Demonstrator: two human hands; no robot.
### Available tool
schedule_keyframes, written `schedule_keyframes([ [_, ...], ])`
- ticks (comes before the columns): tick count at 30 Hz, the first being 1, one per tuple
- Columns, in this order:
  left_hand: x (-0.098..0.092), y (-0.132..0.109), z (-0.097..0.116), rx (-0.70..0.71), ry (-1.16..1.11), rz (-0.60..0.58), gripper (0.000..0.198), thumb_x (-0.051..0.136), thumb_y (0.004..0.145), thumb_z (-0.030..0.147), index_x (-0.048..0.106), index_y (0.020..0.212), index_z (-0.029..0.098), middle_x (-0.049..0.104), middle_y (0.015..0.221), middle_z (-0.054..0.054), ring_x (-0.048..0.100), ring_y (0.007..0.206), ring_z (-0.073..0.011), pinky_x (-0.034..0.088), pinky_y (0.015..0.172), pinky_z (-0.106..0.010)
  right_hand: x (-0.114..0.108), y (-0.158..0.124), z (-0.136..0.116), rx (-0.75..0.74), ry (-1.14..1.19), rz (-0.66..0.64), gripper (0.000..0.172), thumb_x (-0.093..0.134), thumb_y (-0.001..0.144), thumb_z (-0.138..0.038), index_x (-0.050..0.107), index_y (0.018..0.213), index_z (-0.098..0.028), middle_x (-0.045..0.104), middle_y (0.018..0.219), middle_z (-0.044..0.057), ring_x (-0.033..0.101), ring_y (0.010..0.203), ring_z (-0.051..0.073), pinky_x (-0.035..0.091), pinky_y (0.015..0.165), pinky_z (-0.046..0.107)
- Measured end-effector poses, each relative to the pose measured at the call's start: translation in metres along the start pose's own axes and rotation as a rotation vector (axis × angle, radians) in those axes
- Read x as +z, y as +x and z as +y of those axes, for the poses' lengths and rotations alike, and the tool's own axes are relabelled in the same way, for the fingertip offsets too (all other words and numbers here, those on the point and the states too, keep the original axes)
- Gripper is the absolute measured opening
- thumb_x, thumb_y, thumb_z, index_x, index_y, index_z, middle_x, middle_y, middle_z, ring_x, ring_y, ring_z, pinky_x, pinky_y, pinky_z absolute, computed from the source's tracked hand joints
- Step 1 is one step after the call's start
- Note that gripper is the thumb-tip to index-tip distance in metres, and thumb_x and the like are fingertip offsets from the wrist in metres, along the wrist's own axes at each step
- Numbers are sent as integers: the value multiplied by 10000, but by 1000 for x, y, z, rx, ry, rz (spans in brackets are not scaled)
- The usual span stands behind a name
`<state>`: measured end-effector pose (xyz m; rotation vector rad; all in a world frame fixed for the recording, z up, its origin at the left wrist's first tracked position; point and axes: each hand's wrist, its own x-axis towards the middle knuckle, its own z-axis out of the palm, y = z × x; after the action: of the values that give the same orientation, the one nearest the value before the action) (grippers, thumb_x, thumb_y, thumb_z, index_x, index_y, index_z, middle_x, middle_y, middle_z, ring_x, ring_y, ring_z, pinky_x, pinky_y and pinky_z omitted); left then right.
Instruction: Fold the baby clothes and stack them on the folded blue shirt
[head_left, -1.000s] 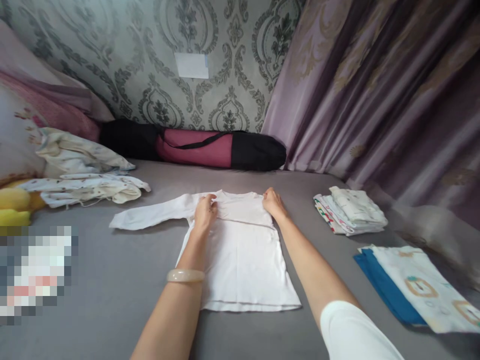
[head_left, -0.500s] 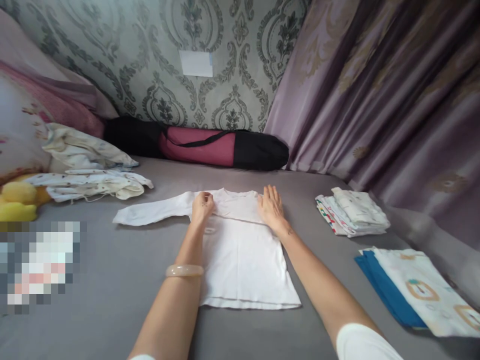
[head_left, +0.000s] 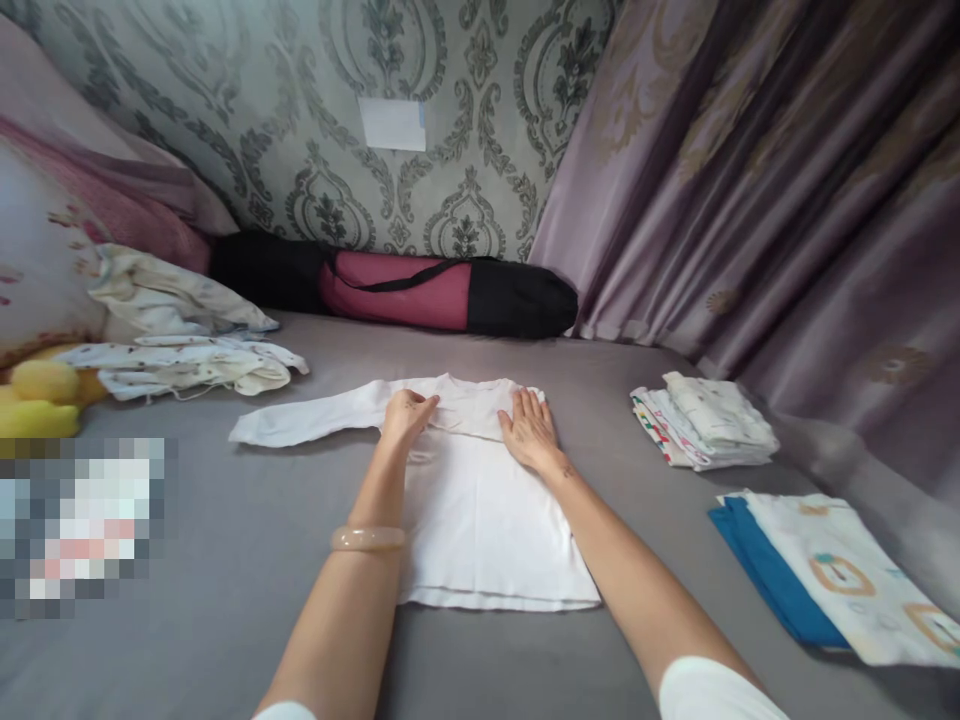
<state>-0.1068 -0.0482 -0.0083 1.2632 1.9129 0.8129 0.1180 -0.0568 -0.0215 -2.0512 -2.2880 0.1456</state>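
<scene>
A small white long-sleeved shirt [head_left: 487, 530] lies spread on the grey bed sheet. One sleeve stretches out to the left; the other is folded across the chest. At the left side of the chest, my left hand [head_left: 407, 415] is closed, thumb and fingers pinched on the folded sleeve's end, which the hand partly hides. A pale bangle [head_left: 367, 540] circles the left forearm. My right hand [head_left: 531, 430] rests flat, fingers extended, over the shirt's right shoulder and the folded sleeve.
Folded clothes [head_left: 709, 425] are stacked at the right, with a blue and white folded pile [head_left: 832, 580] nearer. Loose garments [head_left: 187, 365] and a yellow plush toy [head_left: 41, 395] lie left. A long black and maroon bag [head_left: 397, 290] lies along the wall.
My right hand has slid left across the shirt's shoulder, over the folded sleeve. My left hand stays at nearly the same place, its thumb and fingertips now showing further to the right.
</scene>
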Motion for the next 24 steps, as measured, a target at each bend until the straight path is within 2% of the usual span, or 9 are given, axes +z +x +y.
schedule_keyframes([
  [2, 0, -2, 0, 8, -45, -6, 207, 609, 786, 372, 623, 782, 166, 465, 433, 36, 503, 449, -143, 363, 499, -238, 1, 0, 0, -1, -3, -1, 662, 194, 1005, -434, 237, 1509, -7, 168, 1594, 156, 104, 1479, 253, 63, 1189, 402],
  [6, 3, -5, 2, 42, -118, 16, 198, 591, 795, 292, 581, 949, 169, 520, 508, 53, 479, 444, -111, 371, 500, -213, 4, 2, 1, 0, -10, 1, 663, 193, 1004, -435, 232, 1512, -12, 163, 1595, 155, 100, 1479, 251, 54, 1189, 402],
  [9, 5, -4, 3, 71, -122, 55, 217, 549, 812, 260, 547, 1010, 170, 594, 635, 22, 521, 511, -116, 395, 530, -218, 5, 3, 2, 5, -11, 2, 663, 192, 1002, -436, 230, 1513, -15, 157, 1597, 153, 89, 1481, 245, 45, 1188, 400],
  [13, 3, -2, 1, 160, 13, 173, 137, 562, 800, 269, 572, 911, 188, 655, 850, -31, 599, 743, -158, 421, 635, -246, 5, 2, 2, -4, 0, 19, 666, 197, 1001, -438, 247, 1506, -7, 177, 1591, 158, 103, 1478, 251, 52, 1188, 402],
  [18, 0, -7, 0, 134, 162, 153, 138, 501, 845, 293, 584, 934, 228, 677, 866, -36, 622, 826, -204, 420, 664, -282, 4, 1, 1, -6, 9, 22, 667, 204, 1001, -438, 255, 1502, -1, 181, 1589, 164, 112, 1476, 261, 56, 1188, 406],
  [24, 2, -15, 3, 98, 348, 129, 199, 471, 879, 307, 572, 1026, 218, 681, 971, -103, 626, 951, -274, 431, 718, -330, 3, 2, 3, -5, 11, -5, 665, 201, 1004, -437, 235, 1508, -5, 162, 1594, 162, 91, 1480, 255, 53, 1187, 405],
])
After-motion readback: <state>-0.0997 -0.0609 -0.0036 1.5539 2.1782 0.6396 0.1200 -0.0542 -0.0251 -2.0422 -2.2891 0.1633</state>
